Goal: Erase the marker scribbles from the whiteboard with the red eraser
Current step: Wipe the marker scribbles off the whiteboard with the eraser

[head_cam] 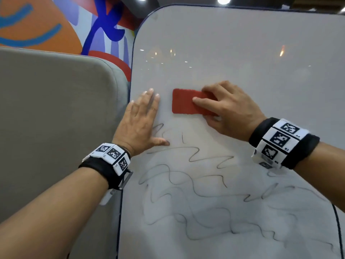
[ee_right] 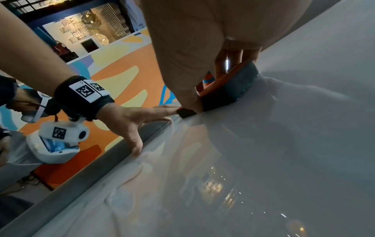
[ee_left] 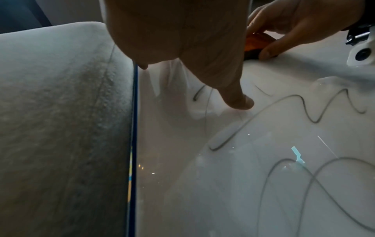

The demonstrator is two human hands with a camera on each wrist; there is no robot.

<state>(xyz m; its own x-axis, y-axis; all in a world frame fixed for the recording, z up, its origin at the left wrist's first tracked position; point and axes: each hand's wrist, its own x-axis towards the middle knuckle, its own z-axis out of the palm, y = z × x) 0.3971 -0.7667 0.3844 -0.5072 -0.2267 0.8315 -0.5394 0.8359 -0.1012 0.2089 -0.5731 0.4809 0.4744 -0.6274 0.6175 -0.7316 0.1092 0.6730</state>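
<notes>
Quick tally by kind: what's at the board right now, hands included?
Hands: 2, left flat on the board, right gripping the eraser
Eraser: 1
Whiteboard: 1
Cushion: 1
Total: 5

Head above; wrists skimming whiteboard (head_cam: 224, 53)

Grey upholstered cushion (head_cam: 56, 118) at left, colourful painted mural (head_cam: 46, 25) behind it

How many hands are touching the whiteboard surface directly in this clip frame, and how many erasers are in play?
1 hand directly: the left hand lies flat on the whiteboard near its left edge. The right hand grips 1 red eraser, pressed to the board above the scribbles. None seem hidden.
</notes>
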